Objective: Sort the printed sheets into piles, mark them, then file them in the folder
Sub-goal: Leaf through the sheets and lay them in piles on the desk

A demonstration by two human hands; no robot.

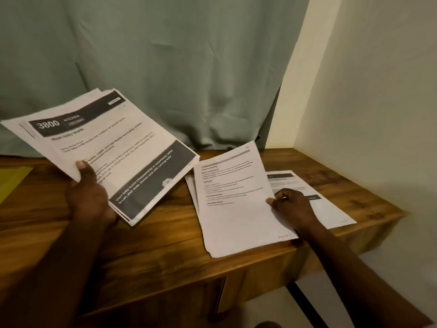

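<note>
The stack of printed sheets (113, 147) is held up off the tabletop (165, 245) on the left side, its top page headed "Wash baby bottle". The left grip (89, 197) is clamped on its lower edge, thumb on top. A single sheet (234, 204) lies partly over other sheets (331, 209) on the right of the tabletop, with the right grip (292, 208) pinching its right edge. This looks like the sorting step. Next, I'd guess, that sheet wants squaring on its pile and letting go before another is drawn from the stack. A yellow thing (11, 181), maybe the folder, shows at far left, and a green curtain (165, 67) hangs behind.
</note>
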